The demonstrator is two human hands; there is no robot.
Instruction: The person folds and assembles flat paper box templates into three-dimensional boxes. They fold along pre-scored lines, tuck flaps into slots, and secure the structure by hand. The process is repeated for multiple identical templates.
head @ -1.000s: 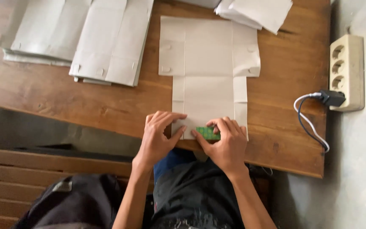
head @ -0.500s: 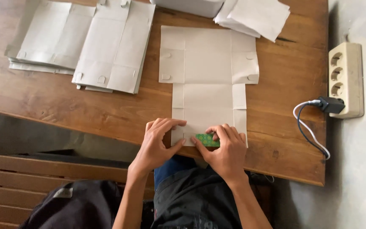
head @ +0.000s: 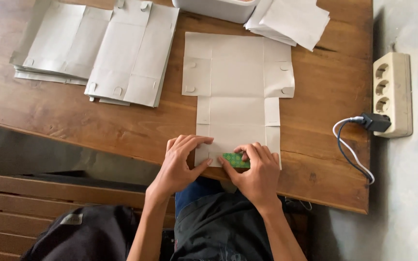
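Observation:
A flat unfolded grey cardboard box blank (head: 238,82) lies on the wooden table (head: 325,145), its narrow end toward me. My left hand (head: 180,164) presses on the near left corner of the blank, fingers spread over it and thumb on its edge. My right hand (head: 257,174) rests on the near right part and pinches a small green patterned flap (head: 235,160) at the blank's near edge, between thumb and fingers.
Two stacks of similar flat blanks (head: 97,53) lie at the left back of the table. A white tub (head: 214,7) and loose folded sheets (head: 291,19) sit at the back. A wall socket strip (head: 393,94) with a black plug and white cable hangs right. A wooden bench (head: 10,212) stands below left.
The view has shifted slightly. Both hands stay on the near end of the blank, fingers adjusting around the green flap.

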